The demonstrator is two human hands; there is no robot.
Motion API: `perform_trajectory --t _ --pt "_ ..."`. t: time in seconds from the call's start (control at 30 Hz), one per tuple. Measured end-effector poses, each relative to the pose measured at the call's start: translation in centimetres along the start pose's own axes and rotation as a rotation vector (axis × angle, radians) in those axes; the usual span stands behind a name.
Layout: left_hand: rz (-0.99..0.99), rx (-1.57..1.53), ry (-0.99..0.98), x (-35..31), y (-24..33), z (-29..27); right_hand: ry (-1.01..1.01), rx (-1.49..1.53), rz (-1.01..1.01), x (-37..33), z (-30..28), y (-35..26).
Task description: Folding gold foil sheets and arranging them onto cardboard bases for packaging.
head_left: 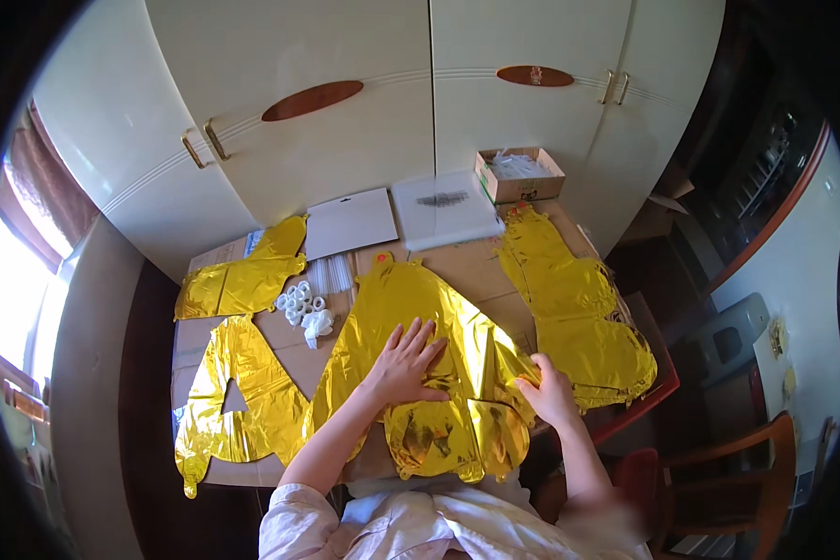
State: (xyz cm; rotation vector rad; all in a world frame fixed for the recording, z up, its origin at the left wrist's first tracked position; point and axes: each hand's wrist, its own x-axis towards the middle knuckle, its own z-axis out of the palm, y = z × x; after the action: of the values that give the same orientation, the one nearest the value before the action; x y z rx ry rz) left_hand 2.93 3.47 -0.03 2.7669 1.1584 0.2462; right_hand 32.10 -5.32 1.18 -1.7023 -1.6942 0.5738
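Sheet marking [441, 199] unreadable; left hand [405, 364], right hand [548, 392] on gold foil [383, 303]

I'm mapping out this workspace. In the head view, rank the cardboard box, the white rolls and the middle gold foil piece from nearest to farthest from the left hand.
1. Middle gold foil piece: directly under the left hand, touching it.
2. White rolls: ahead of that hand, to its left.
3. Cardboard box: farthest ahead, to its right.
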Motion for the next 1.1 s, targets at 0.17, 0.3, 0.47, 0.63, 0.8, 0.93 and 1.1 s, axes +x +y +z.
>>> perform_trajectory --t 0.17,0.3,0.47,0.63,0.8,0.93,1.1 --pt "-0.036 0.052 -0.058 0.3 0.0 -0.1 0.125 0.128 -0.043 -0.8 0.0 -0.7" --pt "-0.027 0.069 -0.039 0.4 -0.1 0.4 -0.029 0.289 0.044 -1.6 -0.3 -2.2" --pt "-0.012 0.077 -0.010 0.3 -0.3 0.3 -0.202 0.928 0.178 -1.9 1.1 -2.4" --pt "0.007 0.067 0.051 0.0 0.2 -0.5 -0.266 0.981 0.093 -3.2 3.7 -3.1" --pt "-0.131 -0.353 0.263 -1.2 0.2 -1.2 -0.047 0.458 -0.275 -2.9 6.0 -6.7" --pt "-0.266 -0.496 0.332 -1.6 1.3 -2.6 -0.060 0.295 -0.427 -3.2 7.8 -7.7" --pt "-0.287 -0.414 0.235 -2.3 1.2 -1.8 -0.166 0.291 -0.463 -3.8 8.6 -8.8"
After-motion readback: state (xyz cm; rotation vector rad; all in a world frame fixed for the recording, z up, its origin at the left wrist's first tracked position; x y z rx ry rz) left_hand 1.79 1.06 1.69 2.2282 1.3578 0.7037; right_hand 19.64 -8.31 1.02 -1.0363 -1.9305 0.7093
